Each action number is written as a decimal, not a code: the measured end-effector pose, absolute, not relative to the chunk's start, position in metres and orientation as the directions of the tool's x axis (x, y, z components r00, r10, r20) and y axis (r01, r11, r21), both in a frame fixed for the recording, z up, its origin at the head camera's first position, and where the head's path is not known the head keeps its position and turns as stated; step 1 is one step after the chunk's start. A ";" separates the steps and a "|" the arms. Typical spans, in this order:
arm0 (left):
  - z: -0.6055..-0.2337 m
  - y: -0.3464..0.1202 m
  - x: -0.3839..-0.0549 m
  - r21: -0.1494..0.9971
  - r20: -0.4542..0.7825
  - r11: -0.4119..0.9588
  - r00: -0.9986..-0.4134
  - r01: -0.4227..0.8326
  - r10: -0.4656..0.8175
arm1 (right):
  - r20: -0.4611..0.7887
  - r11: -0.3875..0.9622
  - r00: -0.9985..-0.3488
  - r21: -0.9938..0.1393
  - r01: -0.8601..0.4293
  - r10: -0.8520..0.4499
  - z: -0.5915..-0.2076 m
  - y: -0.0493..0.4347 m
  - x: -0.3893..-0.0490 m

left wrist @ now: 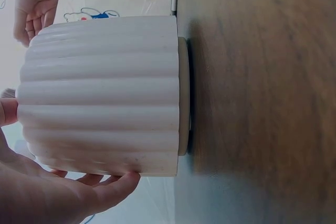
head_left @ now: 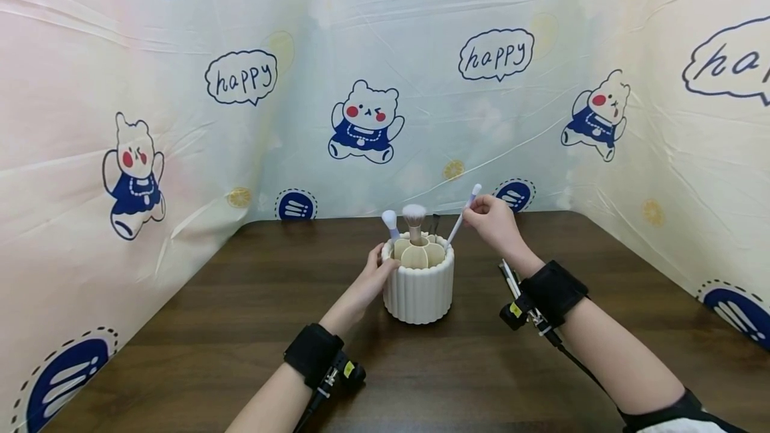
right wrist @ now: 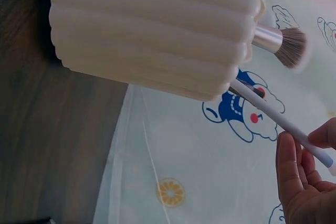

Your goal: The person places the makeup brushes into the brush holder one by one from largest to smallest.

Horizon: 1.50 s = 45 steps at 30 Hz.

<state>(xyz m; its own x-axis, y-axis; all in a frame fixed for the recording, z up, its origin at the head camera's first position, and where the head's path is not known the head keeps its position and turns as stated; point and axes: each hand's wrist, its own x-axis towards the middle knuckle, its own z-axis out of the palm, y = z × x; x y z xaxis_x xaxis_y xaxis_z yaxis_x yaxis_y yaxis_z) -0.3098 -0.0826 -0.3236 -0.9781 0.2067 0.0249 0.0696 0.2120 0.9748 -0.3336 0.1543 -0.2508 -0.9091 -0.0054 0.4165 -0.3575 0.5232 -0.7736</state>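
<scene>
A cream ribbed brush holder (head_left: 418,294) with a petal-shaped divider stands upright on the table. My left hand (head_left: 373,277) grips its left side, thumb near the rim and fingers round the wall, as the left wrist view shows on the ribbed holder (left wrist: 105,93). My right hand (head_left: 494,222) pinches a slim pale lilac makeup brush (head_left: 460,222) near its white upper end. That brush slants, its lower end at the holder's right rim. In the right wrist view, thumb and fingers pinch the lilac brush (right wrist: 283,121). A fluffy brush (head_left: 414,216) and a white-tipped brush (head_left: 390,222) stand in the holder.
A thin white stick-like thing (head_left: 510,278) lies on the brown wooden table (head_left: 289,286) beside my right wrist. Dark slim tools (head_left: 435,222) poke up at the holder's back. A printed cloth (head_left: 361,32) hangs behind and at both sides of the table.
</scene>
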 end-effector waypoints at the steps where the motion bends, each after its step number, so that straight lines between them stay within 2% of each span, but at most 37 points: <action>1: -0.323 -0.083 -0.310 0.975 0.026 0.211 -0.978 0.071 0.207 | 0.413 0.533 -0.911 -0.768 -0.355 -0.010 -0.252 0.154 -0.334; 6: -0.324 -0.083 -0.310 0.974 0.023 0.216 -0.978 0.069 0.206 | 0.394 0.572 -0.917 -0.739 -0.356 -0.062 -0.257 0.152 -0.338; 19: -0.325 -0.084 -0.311 0.972 0.024 0.225 -0.979 0.070 0.203 | 0.250 0.683 -0.941 -0.649 -0.336 -0.226 -0.264 0.148 -0.343; 45: -0.325 -0.083 -0.311 0.975 0.036 0.209 -0.977 0.081 0.209 | 0.196 0.718 -0.941 -0.609 -0.336 -0.275 -0.268 0.142 -0.342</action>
<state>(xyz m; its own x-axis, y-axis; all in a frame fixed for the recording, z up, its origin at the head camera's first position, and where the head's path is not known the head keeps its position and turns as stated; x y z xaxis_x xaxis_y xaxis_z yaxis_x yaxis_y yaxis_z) -0.3114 -0.0831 -0.3250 -0.9773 0.2087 0.0362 0.0807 0.2086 0.9747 -0.3424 0.1415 -0.2680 -0.9413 -0.2748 0.1958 -0.3364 0.7185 -0.6088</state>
